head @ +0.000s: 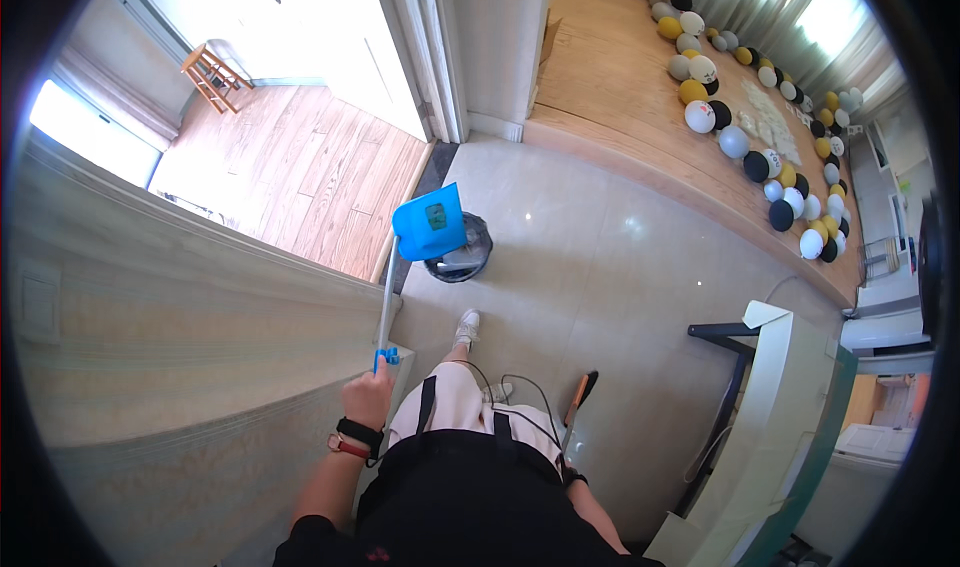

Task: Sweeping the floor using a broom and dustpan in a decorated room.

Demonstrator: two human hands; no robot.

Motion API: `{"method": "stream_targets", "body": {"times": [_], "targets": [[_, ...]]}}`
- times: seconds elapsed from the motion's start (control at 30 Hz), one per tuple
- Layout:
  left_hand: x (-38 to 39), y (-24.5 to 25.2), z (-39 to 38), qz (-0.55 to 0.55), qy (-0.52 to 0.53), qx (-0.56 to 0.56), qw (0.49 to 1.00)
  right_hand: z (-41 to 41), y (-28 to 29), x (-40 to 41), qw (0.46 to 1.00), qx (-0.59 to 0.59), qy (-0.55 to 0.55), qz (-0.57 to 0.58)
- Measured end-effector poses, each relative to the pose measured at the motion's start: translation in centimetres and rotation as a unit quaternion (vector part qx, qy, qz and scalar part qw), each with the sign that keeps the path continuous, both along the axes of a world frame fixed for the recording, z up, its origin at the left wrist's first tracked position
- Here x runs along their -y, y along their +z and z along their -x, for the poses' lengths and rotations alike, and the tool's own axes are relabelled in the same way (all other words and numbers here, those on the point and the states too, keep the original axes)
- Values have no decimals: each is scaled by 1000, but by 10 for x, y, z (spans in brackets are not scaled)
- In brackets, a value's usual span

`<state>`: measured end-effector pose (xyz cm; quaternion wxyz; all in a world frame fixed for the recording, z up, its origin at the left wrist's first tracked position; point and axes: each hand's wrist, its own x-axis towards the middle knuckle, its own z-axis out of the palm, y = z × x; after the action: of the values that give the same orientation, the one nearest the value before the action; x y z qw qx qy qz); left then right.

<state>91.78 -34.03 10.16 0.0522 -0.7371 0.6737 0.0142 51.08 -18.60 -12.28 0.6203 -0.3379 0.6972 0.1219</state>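
My left hand [366, 402] grips the handle of a long-handled blue plastic dustpan [431, 226], its thumb near the blue clip on the shaft. The dustpan's pan is raised over a black-lined waste bin [480, 248] and covers part of its opening. Some pale, unclear contents show inside the bin. At my right side, a broom [579, 402] with an orange-and-black head hangs beside my leg. Its handle runs back to my right hand [568, 474], which is mostly hidden by my body and appears closed around it.
A wall [187, 327] runs close on my left, beside an open white door [322, 34] and a wooden stool [210, 72]. Ahead right rises a wooden platform [600, 79] with a balloon garland [733, 142]. A table [765, 417] stands right. Cables hang by my legs.
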Motion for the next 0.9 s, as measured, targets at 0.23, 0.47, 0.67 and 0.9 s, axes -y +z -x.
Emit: {"method": "stream_targets", "body": {"times": [0.23, 0.47, 0.67, 0.9], "targets": [[-16, -13, 5, -15, -5, -2, 1000, 3, 0, -8, 1000, -11, -9, 1], [-17, -16, 7, -38, -38, 18, 998, 8, 2, -5, 1000, -21, 1, 2], [-31, -19, 12, -57, -85, 32, 994, 11, 3, -5, 1000, -22, 0, 1], [-55, -25, -2, -155, 98, -97, 978, 15, -1, -18, 1000, -16, 3, 9]]}}
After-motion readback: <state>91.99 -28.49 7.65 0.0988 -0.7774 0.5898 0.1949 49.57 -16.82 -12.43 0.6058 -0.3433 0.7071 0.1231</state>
